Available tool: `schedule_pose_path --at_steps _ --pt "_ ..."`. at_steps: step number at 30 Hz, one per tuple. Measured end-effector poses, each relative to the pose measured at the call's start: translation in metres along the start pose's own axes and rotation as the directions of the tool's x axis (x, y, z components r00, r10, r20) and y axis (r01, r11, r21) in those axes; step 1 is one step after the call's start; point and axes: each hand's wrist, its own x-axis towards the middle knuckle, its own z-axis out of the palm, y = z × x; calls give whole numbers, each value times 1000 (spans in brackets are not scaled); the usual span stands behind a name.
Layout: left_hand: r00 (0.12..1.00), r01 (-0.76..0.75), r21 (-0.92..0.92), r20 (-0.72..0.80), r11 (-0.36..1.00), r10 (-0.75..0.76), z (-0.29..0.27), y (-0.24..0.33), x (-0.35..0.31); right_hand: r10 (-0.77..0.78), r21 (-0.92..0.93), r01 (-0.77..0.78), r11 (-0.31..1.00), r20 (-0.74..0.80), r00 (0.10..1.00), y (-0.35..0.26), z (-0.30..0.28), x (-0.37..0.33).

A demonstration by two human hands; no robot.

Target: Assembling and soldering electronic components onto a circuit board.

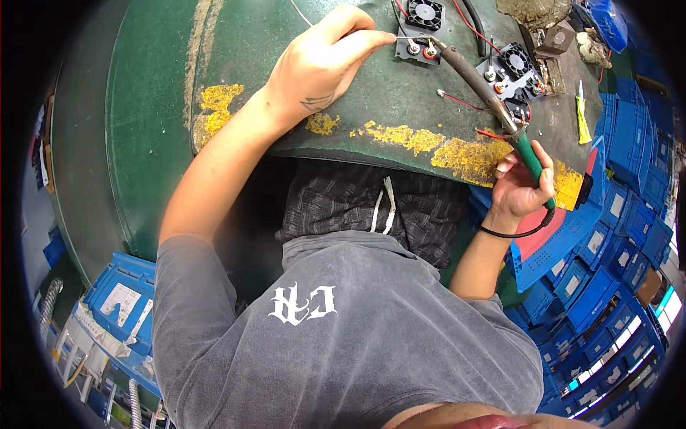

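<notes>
The left hand (321,61) rests on the worn green surface with flaking yellow paint (400,107), its fingers curled closed and pinched together around a thin silvery strand of solder wire (409,37). The strand runs from the fingertips (382,37) straight toward the small black terminal plate with one black and one red binding post (420,48) lying just beyond them.

The right hand (525,186) hangs at the near edge of the surface, closed in a pen-like grip around the green handle of a soldering iron with a long dark barrel (493,100). A black cord loops from the handle's end under the wrist. The barrel slants up and away from this hand toward the left hand, and its tip meets the terminal plate beside the red post, right where the solder strand arrives.

Just past the plate, farther from the left hand, lies a small square black cooling fan (426,13). Between the two hands, beside the iron's barrel, sits a second cluster of black fans and terminal plates with red and black posts (511,71), thin red wires (464,101) trailing from it across the surface. Well to the right of the right hand, stacked blue plastic crates (607,272) fill the floor.
</notes>
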Motion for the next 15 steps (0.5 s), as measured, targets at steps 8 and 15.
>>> schedule_pose_path --at_steps 8,15 --pt "784 -505 5 -416 863 462 32 -39 1 1 -14 -1 1000 -7 1000 -1 7 1" --pt "999 -40 -10 32 999 40 0 -1 0 -2 3 2 1000 6 1000 0 1 0"
